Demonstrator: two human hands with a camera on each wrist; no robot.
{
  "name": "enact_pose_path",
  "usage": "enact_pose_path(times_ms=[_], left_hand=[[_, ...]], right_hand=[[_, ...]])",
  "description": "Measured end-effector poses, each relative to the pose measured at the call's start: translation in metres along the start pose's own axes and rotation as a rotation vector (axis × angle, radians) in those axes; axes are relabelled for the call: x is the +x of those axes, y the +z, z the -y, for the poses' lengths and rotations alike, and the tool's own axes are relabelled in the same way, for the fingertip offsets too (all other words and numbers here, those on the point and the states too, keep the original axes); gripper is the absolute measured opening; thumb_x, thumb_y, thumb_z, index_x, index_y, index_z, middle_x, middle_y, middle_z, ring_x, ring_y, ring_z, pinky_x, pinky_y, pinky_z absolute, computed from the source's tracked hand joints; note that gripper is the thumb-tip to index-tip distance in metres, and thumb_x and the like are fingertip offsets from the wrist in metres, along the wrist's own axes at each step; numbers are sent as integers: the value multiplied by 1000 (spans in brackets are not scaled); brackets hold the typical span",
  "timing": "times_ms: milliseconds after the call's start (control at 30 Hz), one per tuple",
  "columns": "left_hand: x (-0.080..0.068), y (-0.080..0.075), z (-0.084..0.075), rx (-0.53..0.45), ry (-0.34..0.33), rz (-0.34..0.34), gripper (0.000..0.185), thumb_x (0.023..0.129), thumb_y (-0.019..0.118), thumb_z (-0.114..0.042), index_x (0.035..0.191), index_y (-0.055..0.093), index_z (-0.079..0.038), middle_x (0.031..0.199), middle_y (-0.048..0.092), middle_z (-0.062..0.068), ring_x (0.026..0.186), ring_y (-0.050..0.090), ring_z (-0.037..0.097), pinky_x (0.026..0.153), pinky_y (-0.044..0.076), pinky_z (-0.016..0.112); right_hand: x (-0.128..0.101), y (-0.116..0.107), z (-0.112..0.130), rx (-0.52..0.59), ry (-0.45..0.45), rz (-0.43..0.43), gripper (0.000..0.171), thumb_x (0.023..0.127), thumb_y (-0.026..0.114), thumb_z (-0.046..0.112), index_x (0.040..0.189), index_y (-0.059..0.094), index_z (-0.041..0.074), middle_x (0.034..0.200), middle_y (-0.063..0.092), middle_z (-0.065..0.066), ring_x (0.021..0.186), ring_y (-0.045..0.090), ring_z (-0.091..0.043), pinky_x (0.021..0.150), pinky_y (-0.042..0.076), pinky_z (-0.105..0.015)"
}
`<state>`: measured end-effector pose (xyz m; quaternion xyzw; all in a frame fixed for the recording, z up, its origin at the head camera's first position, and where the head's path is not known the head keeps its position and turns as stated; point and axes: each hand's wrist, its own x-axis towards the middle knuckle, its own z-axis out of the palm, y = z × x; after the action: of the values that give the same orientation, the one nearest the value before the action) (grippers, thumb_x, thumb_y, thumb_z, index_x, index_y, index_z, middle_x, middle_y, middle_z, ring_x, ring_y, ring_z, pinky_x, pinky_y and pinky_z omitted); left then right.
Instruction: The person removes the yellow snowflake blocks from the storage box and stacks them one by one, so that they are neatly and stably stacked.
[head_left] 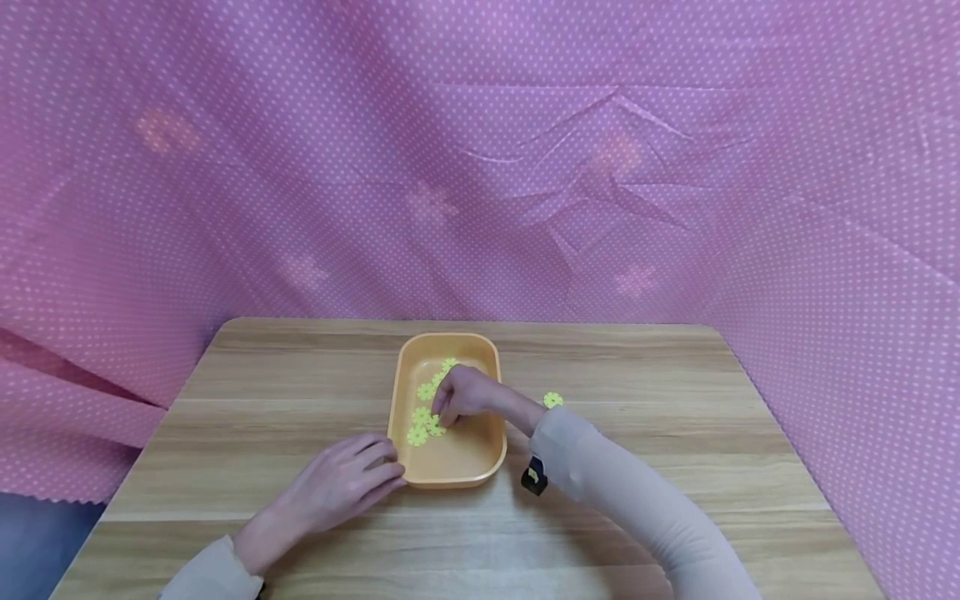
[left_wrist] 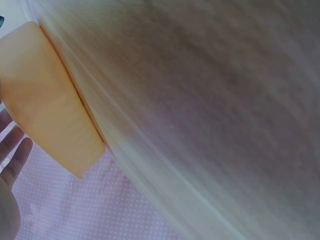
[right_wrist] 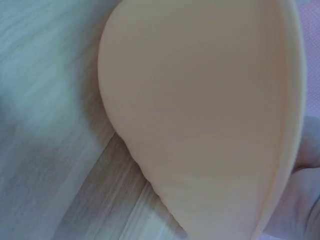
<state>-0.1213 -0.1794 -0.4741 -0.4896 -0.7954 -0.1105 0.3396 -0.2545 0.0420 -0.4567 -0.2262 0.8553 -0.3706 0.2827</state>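
Left hand [head_left: 341, 483] lies flat beside shallow orange plastic tray [head_left: 459, 475], steadying it; right hand [head_left: 461, 393] pinches yellow-green flower-shaped pieces [head_left: 420, 417]. Ideally, lift one piece, keeping the grip narrow.

The head camera looks forward and down from above at the whole wooden table [head_left: 675, 467]. Both wrist cameras sit very near the orange tray [head_left: 457, 475], seeing its wall from opposite sides, blurred. All three views share this tray.

Both arms wear pale beige long sleeves; a small black tag with a yellow mark [head_left: 533, 476] sits at the right cuff.
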Motion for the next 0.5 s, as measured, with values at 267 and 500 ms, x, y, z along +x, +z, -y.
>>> enact_pose_path(times_ms=[267,500], left_hand=[[0,0,1,8,3,-6,16,91,64,-30,90,73,-16,93,67,-2,92,64,18,76,59,31],[0,0,0,-2,7,-12,15,90,65,-28,91,73,-15,92,67,-1,91,64,18,75,58,31]], right_hand=[[-7,-2,8,61,-3,-16,18,72,77,-7,89,73,-2,76,73,-11,66,71,-23,69,63,-40],[-14,-5,12,61,13,-41,18,73,76,-4,90,74,0,76,73,-8,62,69,-16,72,63,-40]])
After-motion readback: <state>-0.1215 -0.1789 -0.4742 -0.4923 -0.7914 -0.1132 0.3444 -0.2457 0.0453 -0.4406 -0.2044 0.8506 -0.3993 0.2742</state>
